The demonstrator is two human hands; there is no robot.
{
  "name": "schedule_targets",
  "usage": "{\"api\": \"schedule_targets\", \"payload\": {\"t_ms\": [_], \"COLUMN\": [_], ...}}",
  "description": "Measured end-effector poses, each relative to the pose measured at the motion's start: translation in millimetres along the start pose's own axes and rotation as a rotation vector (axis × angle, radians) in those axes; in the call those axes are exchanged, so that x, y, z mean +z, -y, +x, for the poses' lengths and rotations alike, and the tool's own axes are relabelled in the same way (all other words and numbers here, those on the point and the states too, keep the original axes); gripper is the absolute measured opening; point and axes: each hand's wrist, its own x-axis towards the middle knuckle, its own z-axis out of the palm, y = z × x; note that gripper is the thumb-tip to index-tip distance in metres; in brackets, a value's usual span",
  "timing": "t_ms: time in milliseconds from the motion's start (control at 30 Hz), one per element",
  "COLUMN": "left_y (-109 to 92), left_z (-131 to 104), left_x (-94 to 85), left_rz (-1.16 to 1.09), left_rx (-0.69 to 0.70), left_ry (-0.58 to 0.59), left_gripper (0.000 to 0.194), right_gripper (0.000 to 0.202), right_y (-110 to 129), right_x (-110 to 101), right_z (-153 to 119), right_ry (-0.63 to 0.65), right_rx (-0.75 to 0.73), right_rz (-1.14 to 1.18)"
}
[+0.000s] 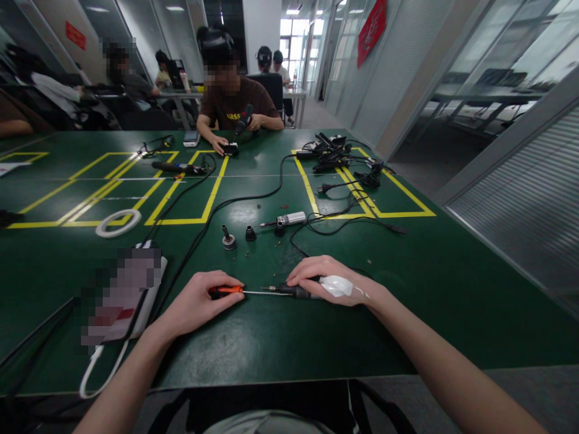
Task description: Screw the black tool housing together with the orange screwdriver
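My left hand (201, 301) is closed on the orange and black handle of a screwdriver (233, 290), its thin shaft pointing right. My right hand (332, 280), with a white patch on its back, closes over a dark cylindrical tool (299, 292) with a narrow metal end facing left. The screwdriver's shaft reaches the dark tool's body; whether its tip touches a screw cannot be made out. Beyond the hands lie a metal nozzle with a round collar (229, 241), a black cap-like part (250, 233), a silver cylinder with a thin rod (292, 219) and several tiny screws (247, 254).
The green table (280, 349) carries yellow tape outlines. A tangle of black cables (332, 154) lies at the far right, a white tape roll (118, 223) at left. Near my left arm is a blurred phone-like device (158, 283) with cables. A person (239, 102) works opposite.
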Motion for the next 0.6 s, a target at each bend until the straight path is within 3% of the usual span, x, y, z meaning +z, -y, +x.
{"api": "schedule_targets", "payload": {"t_ms": [367,600], "left_y": [-1.4,-3.2], "left_z": [-0.4,1.2], "left_x": [0.6,-2.0], "left_rz": [-0.075,-0.037], "left_rx": [-0.03,0.043], "left_ry": [-0.009,-0.018], "left_gripper": [0.015,0.018], "right_gripper": [0.029,0.029], "right_y": [-0.7,-1.8], "right_x": [0.4,1.0], "right_z": [-1.2,-1.0], "right_ry": [-0.005,-0.007], "right_rx": [0.002,-0.01], "right_rz": [0.004,0.002]}}
